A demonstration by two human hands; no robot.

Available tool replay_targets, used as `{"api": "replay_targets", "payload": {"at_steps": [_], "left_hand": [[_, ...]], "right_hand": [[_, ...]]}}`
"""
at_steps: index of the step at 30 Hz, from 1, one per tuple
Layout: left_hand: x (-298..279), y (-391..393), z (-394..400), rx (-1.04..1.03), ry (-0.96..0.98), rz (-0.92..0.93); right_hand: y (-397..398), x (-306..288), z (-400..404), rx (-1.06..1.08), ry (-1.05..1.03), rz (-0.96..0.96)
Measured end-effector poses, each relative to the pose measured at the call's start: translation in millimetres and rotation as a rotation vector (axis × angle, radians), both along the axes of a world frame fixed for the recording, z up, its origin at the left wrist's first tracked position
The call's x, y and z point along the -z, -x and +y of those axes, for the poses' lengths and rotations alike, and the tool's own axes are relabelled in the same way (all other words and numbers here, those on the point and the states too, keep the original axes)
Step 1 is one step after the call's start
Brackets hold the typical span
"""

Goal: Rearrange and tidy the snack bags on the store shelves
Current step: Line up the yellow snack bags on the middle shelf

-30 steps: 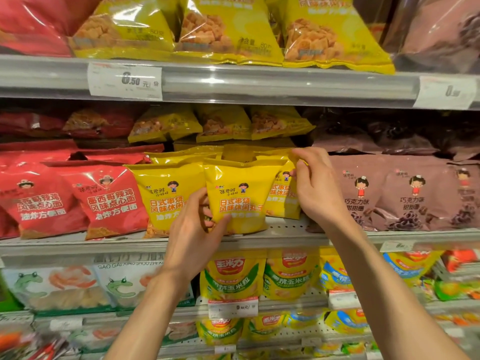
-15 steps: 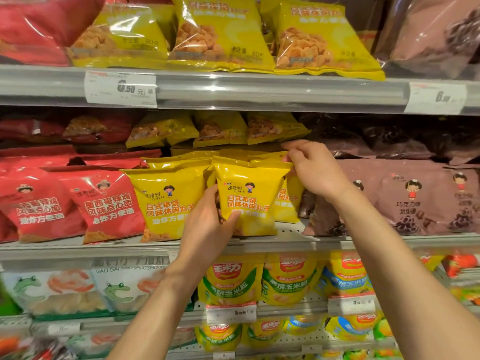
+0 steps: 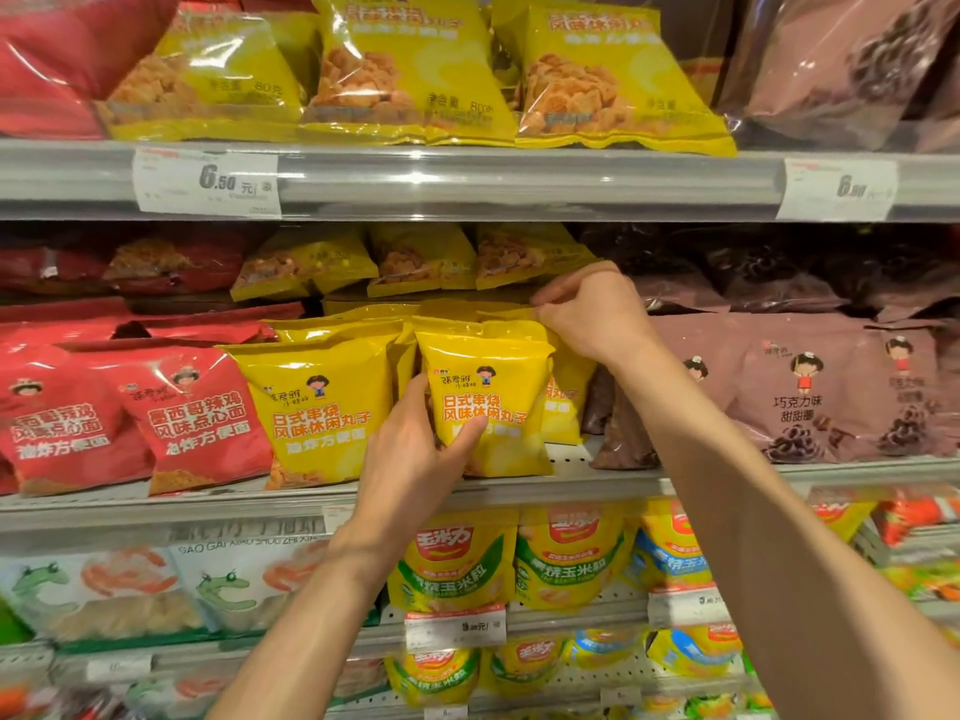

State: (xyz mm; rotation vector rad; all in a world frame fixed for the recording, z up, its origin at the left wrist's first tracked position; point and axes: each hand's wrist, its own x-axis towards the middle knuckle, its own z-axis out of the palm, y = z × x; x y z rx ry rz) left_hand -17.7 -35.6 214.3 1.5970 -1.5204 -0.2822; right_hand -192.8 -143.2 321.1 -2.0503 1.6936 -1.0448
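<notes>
Head view, looking fwd and slightly down at store shelving.

Mid shelf [image 3: 727,472]: front yellow snack bag [image 3: 488,402] upright near shelf front edge, red lettering, small cartoon figure near top. Left hand [image 3: 410,454] gripping its lower left side, thumb across bag front, other fingers behind, out of sight. Second yellow bag [image 3: 317,407] just beside on the left, upright, tilted a little; more yellow bags packed behind both.

Right hand [image 3: 592,314] up at top edge of the yellow row, fingers curled, pinching top seam of a rear yellow bag [image 3: 563,392] that stands behind and right of the front one. Forearm crossing in front of the brown bags.

Left of yellow row: red snack bags [image 3: 197,413], two fronts showing, leaning, more red stacked flat behind. Right of yellow row: brown chocolate-flavour bags [image 3: 800,392] w/ cartoon girl, upright, touching the yellow group at its right end.

Back of mid shelf: more yellow, red, brown bags lying flat, dim.

Top shelf [image 3: 467,179]: three large yellow bags [image 3: 410,70] lying sloped, edges overhanging the rail. Price tag [image 3: 208,184] reading 6.50 at left; second tag [image 3: 839,189] at right, blurred.

Lower shelf: yellow-green corn snack bags [image 3: 457,563] under the hands; white bags w/ green frog print [image 3: 104,589] at left. Bottom rows blurred.
</notes>
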Motion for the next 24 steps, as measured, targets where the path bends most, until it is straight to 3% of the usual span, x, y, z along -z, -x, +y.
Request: {"api": "replay_targets", "payload": {"at_steps": [9,17,20,24], "left_hand": [[4,5,2,-0.05,0.017,0.013],[6,14,-8,-0.029,0.003,0.019],[8,15,-9,0.027,0.031,0.103],[7,15,-12,0.083,-0.086,0.301]], "right_hand": [[-21,4,5,-0.017,0.017,-0.158],[2,59,54,-0.109,0.368,-0.148],[1,90,71,-0.048,0.388,-0.314],[-10,114,83,-0.069,0.258,-0.407]]}}
